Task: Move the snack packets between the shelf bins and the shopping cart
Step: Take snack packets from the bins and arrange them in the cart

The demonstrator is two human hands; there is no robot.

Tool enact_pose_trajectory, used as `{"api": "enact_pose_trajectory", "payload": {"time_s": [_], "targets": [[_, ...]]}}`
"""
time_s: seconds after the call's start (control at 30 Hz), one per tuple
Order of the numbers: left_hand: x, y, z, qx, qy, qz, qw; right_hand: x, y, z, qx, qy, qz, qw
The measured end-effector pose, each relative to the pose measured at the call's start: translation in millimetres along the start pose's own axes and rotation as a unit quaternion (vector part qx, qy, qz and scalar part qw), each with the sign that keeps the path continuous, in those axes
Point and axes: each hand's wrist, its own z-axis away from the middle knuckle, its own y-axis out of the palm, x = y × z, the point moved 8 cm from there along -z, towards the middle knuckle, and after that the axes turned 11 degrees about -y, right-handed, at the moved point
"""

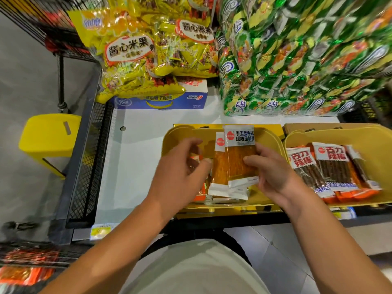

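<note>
Packet (239,153) of orange strips is standing upright over the yellow bin (273,143), long axis running away from the person, label end far, white seam end near. Right hand (273,172) is pinching it at its lower right edge, thumb across the front, fingers behind. Left hand (184,166) is hovering just left of that grip, fingers loosely curled, seemingly holding nothing; contact with the second packet (219,166) beside it cannot be told. More packets are lying below the grip in the bin. Cart basket (25,259) is sitting well left and nearer the body, so the left hand looks closer for a transfer.
</note>
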Motion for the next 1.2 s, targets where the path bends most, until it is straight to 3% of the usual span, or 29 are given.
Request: {"api": "enact_pose_trajectory", "payload": {"time_s": [0.07,0.13,0.2,0.33,0.43,0.53,0.63,0.73,0.83,0.97,1.03,1.2], "targets": [[5.4,20.5,-3.3,0.101,-0.071,0.044,0.991,6.5,10.9,6.1,0.012,-0.020,-0.035,0.999],[4.0,34.2,0.2,0.156,-0.111,0.143,0.971,12.2,23.4,12.0,0.019,-0.053,-0.033,0.998],[2.0,38.1,2.0,0.138,-0.113,0.182,0.967,11.5,35.8,17.8,0.003,-0.071,-0.026,0.997],[4.6,27.9,-0.9,0.058,-0.089,0.143,0.984,4.3,47.6,19.7,-0.012,-0.051,-0.010,0.999],[10.2,6.5,-4.5,0.025,-0.060,0.092,0.994,-0.7,27.3,13.9,0.013,-0.020,0.128,0.991],[7.3,-19.3,-5.4,-0.020,-0.023,0.036,0.999,-8.3,-4.7,0.2,-0.008,0.039,0.300,0.953],[12.3,-36.7,-9.3,-0.065,-0.018,0.017,0.998,-21.8,-10.4,-17.6,0.049,0.108,0.418,0.901],[20.9,-43.1,-12.7,-0.088,-0.033,0.052,0.994,-36.0,-9.2,-30.9,0.101,0.170,0.498,0.844],[29.6,-43.7,-13.0,-0.101,-0.057,0.109,0.987,-48.7,-5.9,-45.4,0.089,0.188,0.532,0.821],[37.3,-44.9,-13.8,-0.109,-0.080,0.166,0.977,-64.7,-2.7,-59.7,0.053,0.175,0.616,0.766],[39.6,-44.9,-15.0,-0.110,-0.089,0.179,0.974,-70.3,-5.1,-62.1,0.039,0.164,0.633,0.756],[44.4,-42.2,-17.0,-0.107,-0.098,0.185,0.972,-59.7,-2.9,-60.5,0.025,0.060,0.695,0.716]]}}
